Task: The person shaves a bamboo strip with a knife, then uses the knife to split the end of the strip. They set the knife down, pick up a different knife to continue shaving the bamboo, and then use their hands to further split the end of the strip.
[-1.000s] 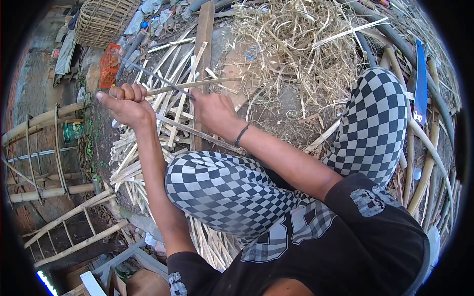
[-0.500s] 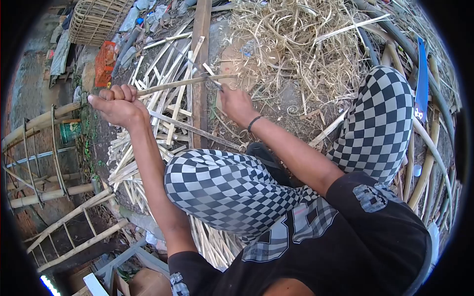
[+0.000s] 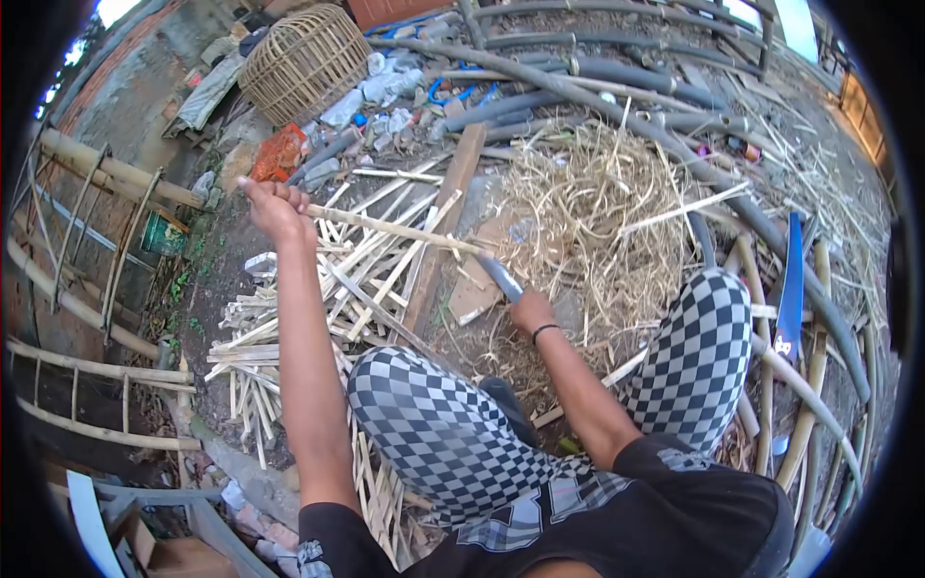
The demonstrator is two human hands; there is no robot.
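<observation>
My left hand [image 3: 277, 210] is closed around one end of a thin bamboo strip [image 3: 395, 228], out at the left with the arm stretched. The strip slants down to the right across the pile of split pieces. In my right hand [image 3: 532, 313] is a knife [image 3: 503, 278], gripped by its handle, which the fingers cover. Its blade points up and left, and its tip meets the far end of the strip. Below both hands are my knees in checkered trousers [image 3: 434, 414].
Split bamboo strips [image 3: 356, 279] lie heaped beside a wooden plank [image 3: 448, 222]. Curly shavings [image 3: 597, 202] form a mound behind my right hand. A blue saw [image 3: 792, 284] rests at the right among bamboo poles [image 3: 819, 366]. A woven basket [image 3: 301, 67] and an orange crate [image 3: 279, 154] stand at the back left.
The knife has moved along the strip, away from my left hand, to its far end. The blade no longer crosses the strip midway. The view has tilted up, showing more ground behind.
</observation>
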